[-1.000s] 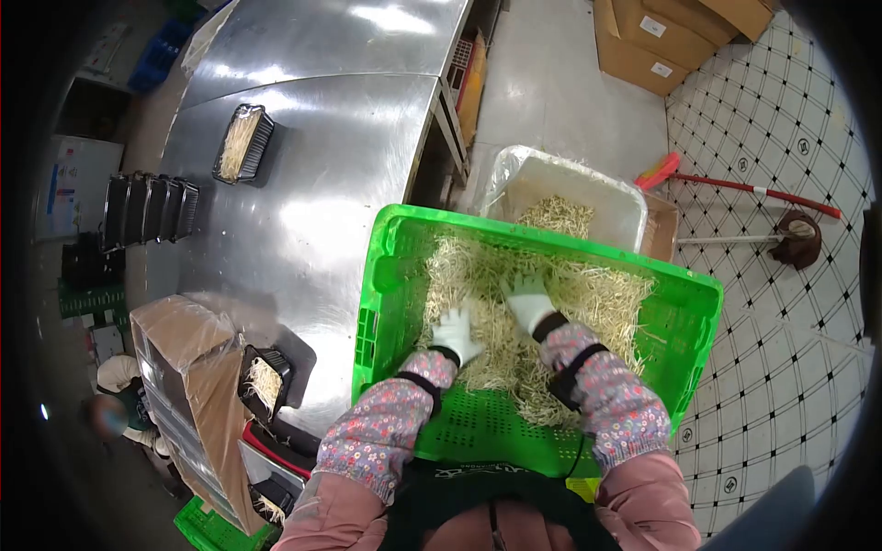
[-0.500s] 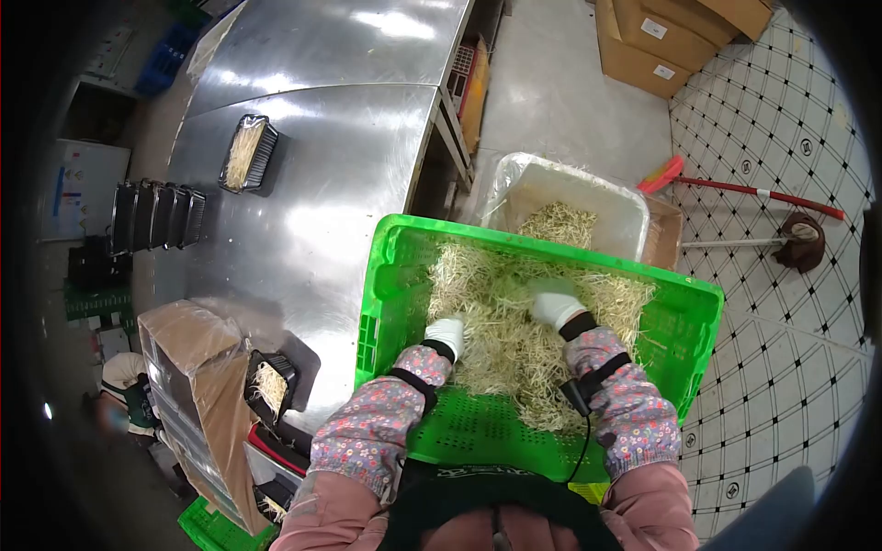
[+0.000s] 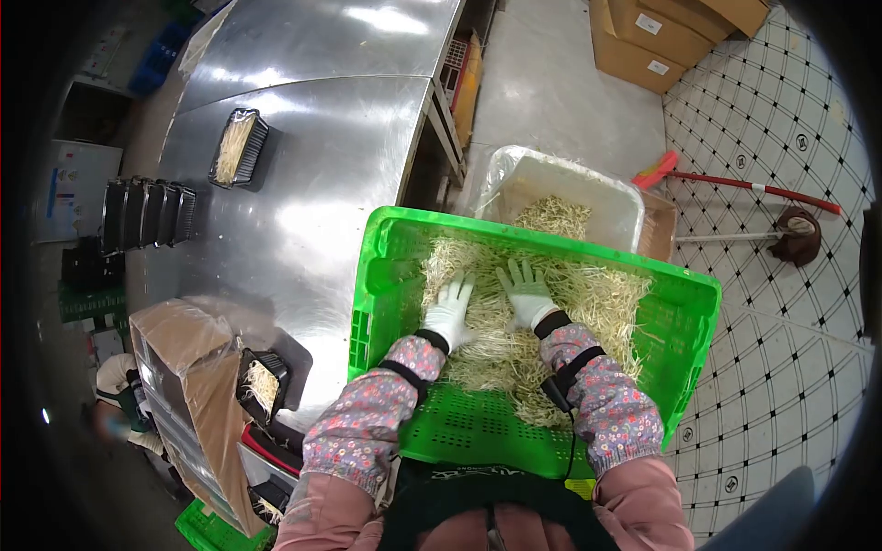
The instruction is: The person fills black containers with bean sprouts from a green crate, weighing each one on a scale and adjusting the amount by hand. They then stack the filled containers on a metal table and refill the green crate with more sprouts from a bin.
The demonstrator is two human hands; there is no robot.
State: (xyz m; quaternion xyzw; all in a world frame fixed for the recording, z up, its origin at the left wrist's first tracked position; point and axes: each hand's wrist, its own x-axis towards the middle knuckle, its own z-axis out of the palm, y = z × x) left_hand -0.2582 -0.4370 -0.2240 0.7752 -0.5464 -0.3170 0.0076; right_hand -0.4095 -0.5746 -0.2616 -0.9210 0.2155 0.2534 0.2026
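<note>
A heap of bean sprouts [image 3: 496, 354] lies in a green plastic crate [image 3: 542, 241] with perforated sides, right in front of my body. My left hand [image 3: 448, 312], in a white glove, rests on the left part of the heap with its fingers outstretched. Close by on the right, my gloved right hand [image 3: 526, 296] touches the sprouts near the middle, fingers spread and pointing away from me. Neither hand grips anything. Beyond the crate's far wall, a white tub [image 3: 574, 170] holds more sprouts.
A steel table [image 3: 317, 138] at left bears a black tray of sprouts [image 3: 237, 151] and several stacked black trays [image 3: 147, 216]. Nearer stands a plastic-wrapped carton [image 3: 188, 358]. Cardboard boxes [image 3: 643, 41] and a red-handled tool [image 3: 753, 186] are at right. A person [image 3: 129, 395] is at far left.
My right hand has moved slightly left and its fingers now show spread. My left hand has moved a little forward, fingers now stretched out instead of tucked in the sprouts.
</note>
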